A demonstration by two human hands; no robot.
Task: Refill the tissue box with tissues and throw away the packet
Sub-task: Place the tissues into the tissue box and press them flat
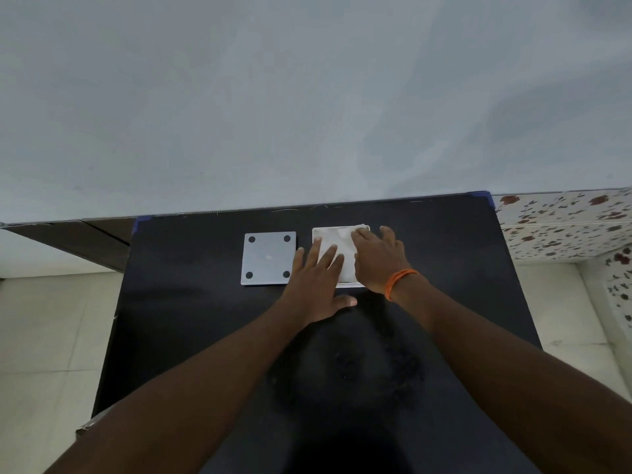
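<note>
A white square tissue box (342, 285) lies on the black table (191, 319) near its far edge, with white tissues (333, 239) showing in its top. My left hand (318, 278) lies flat with spread fingers over the box's left part. My right hand (376, 258), an orange thread at its wrist, presses flat on the tissues at the right part. To the left of the box lies a grey square panel (268, 258) with a black dot near each corner. No packet is visible.
The table stands against a pale grey wall (307, 97). Flower-patterned tiles (564, 227) run at the right, light floor tiles (51, 336) lie on the left.
</note>
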